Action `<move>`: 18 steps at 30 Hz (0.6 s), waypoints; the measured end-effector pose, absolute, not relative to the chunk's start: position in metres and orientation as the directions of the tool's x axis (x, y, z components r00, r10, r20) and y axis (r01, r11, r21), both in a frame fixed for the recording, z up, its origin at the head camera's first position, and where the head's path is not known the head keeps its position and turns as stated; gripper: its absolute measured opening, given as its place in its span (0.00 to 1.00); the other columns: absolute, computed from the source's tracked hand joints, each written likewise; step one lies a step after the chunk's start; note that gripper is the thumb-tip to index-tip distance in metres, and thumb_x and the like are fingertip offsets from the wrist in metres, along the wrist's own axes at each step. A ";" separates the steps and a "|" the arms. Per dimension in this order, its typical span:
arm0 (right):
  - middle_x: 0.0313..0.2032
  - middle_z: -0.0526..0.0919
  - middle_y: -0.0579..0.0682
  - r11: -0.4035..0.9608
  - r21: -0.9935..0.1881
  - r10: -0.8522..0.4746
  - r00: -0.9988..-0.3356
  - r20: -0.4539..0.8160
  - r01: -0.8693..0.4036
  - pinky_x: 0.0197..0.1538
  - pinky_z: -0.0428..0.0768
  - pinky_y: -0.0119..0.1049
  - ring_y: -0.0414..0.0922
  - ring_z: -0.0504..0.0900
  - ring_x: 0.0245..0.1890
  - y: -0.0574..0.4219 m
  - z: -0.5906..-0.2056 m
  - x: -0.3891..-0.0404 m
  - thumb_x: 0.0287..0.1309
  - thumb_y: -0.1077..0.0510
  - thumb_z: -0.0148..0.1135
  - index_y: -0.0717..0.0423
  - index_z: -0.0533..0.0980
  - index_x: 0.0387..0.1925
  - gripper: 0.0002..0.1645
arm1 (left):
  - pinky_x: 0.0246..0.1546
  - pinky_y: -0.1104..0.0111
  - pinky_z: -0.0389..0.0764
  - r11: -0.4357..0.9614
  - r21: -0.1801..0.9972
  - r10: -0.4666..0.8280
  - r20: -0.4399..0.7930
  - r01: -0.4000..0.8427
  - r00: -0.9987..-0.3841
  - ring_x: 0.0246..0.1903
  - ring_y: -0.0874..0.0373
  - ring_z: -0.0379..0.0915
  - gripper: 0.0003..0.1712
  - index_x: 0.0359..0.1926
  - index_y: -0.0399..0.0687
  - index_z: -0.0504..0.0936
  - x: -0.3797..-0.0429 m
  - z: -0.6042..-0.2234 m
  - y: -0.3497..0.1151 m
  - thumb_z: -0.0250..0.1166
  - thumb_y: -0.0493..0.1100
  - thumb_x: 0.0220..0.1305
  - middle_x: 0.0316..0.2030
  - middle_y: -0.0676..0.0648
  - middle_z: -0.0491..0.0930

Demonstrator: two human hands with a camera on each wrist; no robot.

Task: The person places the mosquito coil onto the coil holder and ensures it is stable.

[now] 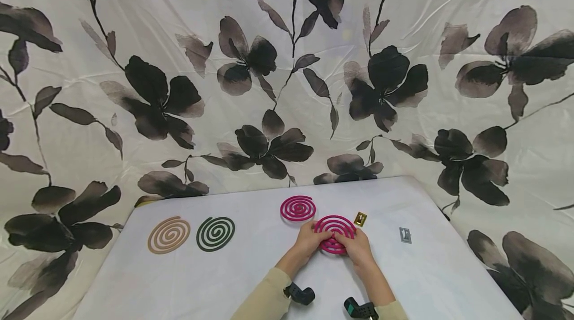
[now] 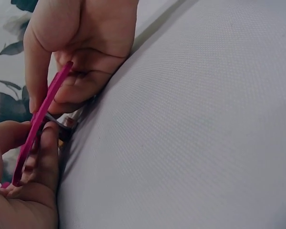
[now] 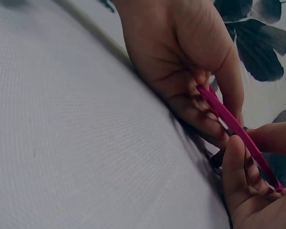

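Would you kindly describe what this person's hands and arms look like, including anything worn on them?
The left hand and right hand wear no gloves. A plain beige left sleeve and matching right sleeve end short of the hands. A black, rounded left device sits at that cuff; the similar black right device shows a small green patch.

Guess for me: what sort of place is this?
Possibly a makeshift indoor recording spot: there's a wrinkled floral backdrop, a white table and black wrist-worn devices.
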State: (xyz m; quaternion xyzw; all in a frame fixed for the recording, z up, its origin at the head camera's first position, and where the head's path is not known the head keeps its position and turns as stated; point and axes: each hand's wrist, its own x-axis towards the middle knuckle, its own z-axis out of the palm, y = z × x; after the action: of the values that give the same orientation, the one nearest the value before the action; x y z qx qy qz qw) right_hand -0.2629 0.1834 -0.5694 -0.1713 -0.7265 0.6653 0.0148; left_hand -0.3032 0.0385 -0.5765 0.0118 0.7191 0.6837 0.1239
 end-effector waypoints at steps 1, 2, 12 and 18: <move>0.56 0.72 0.70 0.056 -0.971 0.267 -0.941 -0.208 0.231 0.58 0.73 0.50 0.58 0.73 0.56 0.183 -0.569 -0.263 0.59 0.57 0.66 0.75 0.62 0.62 0.37 | 0.43 0.66 0.81 0.068 0.987 0.185 -0.159 -0.149 -0.970 0.42 0.56 0.79 0.26 0.52 0.31 0.74 -0.303 -0.576 0.038 0.72 0.37 0.54 0.41 0.44 0.80; 0.55 0.73 0.70 0.058 -0.972 0.266 -0.942 -0.206 0.229 0.58 0.74 0.49 0.58 0.73 0.56 0.183 -0.568 -0.262 0.59 0.57 0.66 0.75 0.62 0.61 0.37 | 0.44 0.66 0.81 0.072 0.987 0.182 -0.155 -0.145 -0.971 0.42 0.56 0.78 0.27 0.53 0.30 0.74 -0.302 -0.576 0.038 0.72 0.38 0.54 0.42 0.44 0.80; 0.57 0.70 0.73 0.073 -0.969 0.257 -0.944 -0.209 0.234 0.59 0.72 0.51 0.61 0.71 0.58 0.176 -0.568 -0.259 0.59 0.58 0.66 0.78 0.59 0.63 0.40 | 0.43 0.65 0.81 0.092 0.986 0.168 -0.155 -0.141 -0.974 0.42 0.56 0.78 0.29 0.55 0.29 0.72 -0.296 -0.578 0.029 0.71 0.38 0.56 0.42 0.44 0.80; 0.55 0.73 0.71 0.080 -0.969 0.260 -0.943 -0.206 0.234 0.57 0.74 0.50 0.60 0.73 0.55 0.173 -0.569 -0.260 0.58 0.58 0.66 0.76 0.62 0.61 0.37 | 0.44 0.64 0.81 0.088 0.986 0.160 -0.155 -0.142 -0.975 0.43 0.55 0.78 0.29 0.55 0.29 0.72 -0.296 -0.578 0.027 0.71 0.38 0.56 0.43 0.43 0.80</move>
State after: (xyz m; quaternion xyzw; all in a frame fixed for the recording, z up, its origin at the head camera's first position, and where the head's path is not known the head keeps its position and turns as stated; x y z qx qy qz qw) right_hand -0.2597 0.1735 -0.5692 -0.1680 -0.7348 0.6571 0.0099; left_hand -0.2960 0.0271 -0.5776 0.0060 0.7292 0.6751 0.1119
